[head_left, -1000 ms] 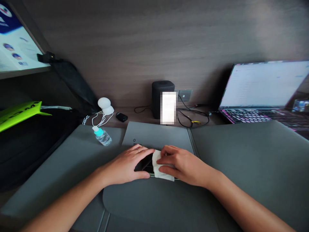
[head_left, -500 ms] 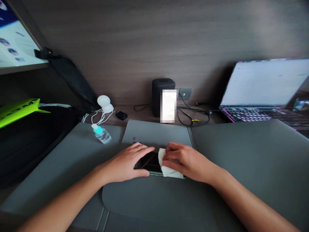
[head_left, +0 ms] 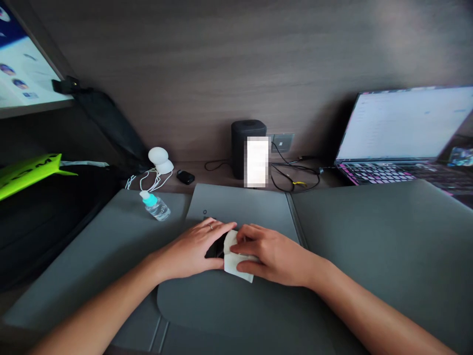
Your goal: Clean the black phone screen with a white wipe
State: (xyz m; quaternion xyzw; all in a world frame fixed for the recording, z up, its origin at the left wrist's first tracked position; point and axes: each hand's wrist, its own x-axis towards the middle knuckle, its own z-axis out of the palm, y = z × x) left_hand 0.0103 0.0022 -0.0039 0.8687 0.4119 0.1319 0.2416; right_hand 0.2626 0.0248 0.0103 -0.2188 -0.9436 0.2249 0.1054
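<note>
My left hand [head_left: 188,246] is bracketing the left end of a dark, glossy phone [head_left: 216,249] — thumb along its near long edge, fingers along the far one — and is gripping it there, while my right hand [head_left: 275,254] is pinching a white cloth [head_left: 231,262] and pressing it over the phone. The phone is lying flat around the middle of the grey surface [head_left: 236,310], short of its far edge; a small spray bottle [head_left: 158,209] is resting nearer the far left corner. I'm judging the phone to be light but stiff, its glassy face slippery and breakable, so the long edges are offering the surest hold. The cloth is looking thin, soft and nearly weightless, its lower corner draping past the phone's near edge — I'm reckoning bunched fingertips are suiting it best.
</note>
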